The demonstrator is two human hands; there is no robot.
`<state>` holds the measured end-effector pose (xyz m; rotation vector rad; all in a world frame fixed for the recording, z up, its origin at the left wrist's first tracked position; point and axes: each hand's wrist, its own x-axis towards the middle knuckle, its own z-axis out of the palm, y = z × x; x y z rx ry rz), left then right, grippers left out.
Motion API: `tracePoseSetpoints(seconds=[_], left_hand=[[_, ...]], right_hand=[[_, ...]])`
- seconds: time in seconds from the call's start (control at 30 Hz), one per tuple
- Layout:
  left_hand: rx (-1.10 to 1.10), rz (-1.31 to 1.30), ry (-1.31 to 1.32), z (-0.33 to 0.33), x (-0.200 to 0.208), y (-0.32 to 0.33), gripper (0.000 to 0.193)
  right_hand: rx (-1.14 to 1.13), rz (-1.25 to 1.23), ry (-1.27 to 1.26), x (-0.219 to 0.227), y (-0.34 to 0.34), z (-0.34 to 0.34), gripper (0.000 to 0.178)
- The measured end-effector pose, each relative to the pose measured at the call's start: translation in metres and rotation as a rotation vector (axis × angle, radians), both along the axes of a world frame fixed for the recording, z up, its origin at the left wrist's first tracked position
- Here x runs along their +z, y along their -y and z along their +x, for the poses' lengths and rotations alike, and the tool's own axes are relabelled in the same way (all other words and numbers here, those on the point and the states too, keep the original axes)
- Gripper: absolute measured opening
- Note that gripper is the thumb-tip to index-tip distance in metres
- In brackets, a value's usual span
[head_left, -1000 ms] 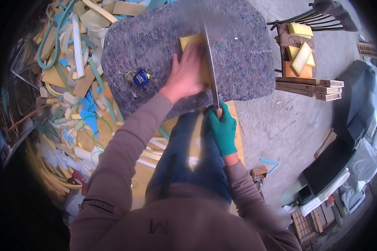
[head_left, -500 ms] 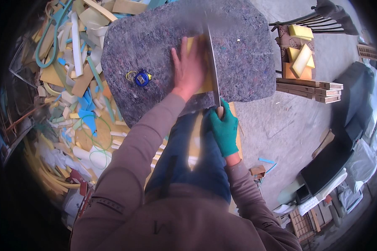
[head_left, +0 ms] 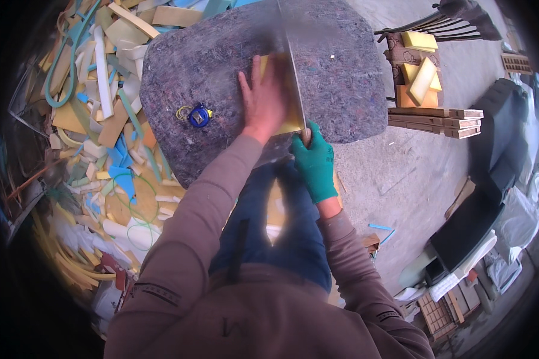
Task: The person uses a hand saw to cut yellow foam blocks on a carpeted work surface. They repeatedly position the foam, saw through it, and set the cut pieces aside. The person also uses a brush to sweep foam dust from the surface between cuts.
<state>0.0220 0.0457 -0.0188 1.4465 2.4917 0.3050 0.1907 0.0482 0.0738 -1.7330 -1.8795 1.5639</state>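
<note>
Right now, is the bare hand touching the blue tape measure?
Apart. The head view shows a strip of grey mat between the bare left hand and the blue tape measure.

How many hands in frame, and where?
2. The bare left hand lies spread on the yellow foam piece on the grey felt pad; the green-gloved right hand grips the long-bladed cutting tool. No others show.

Light is soft, top centre hazily blurred, edges bent and black.
</note>
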Motion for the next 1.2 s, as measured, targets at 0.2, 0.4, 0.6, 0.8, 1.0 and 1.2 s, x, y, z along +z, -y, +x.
tracePoseSetpoints(seconds=[0.2, 0.4, 0.6, 0.8, 1.0, 1.2], left_hand=[[0.012, 0.020, -0.049, 0.000, -0.007, 0.001, 0.072], [-0.002, 0.003, -0.068, 0.000, -0.006, 0.002, 0.066], [0.010, 0.091, -0.044, 0.001, -0.009, 0.001, 0.068], [-0.003, 0.122, -0.031, -0.001, -0.012, 0.004, 0.070], [-0.001, 0.107, -0.005, -0.003, -0.015, 0.003, 0.075], [0.002, 0.095, 0.034, -0.004, -0.018, 0.005, 0.078]], right_hand=[[0.042, -0.001, 0.024, 0.004, 0.013, 0.020, 0.041], [0.117, -0.027, 0.143, -0.012, 0.041, 0.059, 0.050], [0.131, 0.000, 0.110, -0.011, 0.077, 0.108, 0.050], [0.095, -0.080, 0.103, 0.002, 0.085, 0.132, 0.048], [0.095, -0.096, 0.124, 0.011, 0.078, 0.118, 0.053], [0.048, -0.025, 0.056, 0.012, 0.074, 0.104, 0.049]])
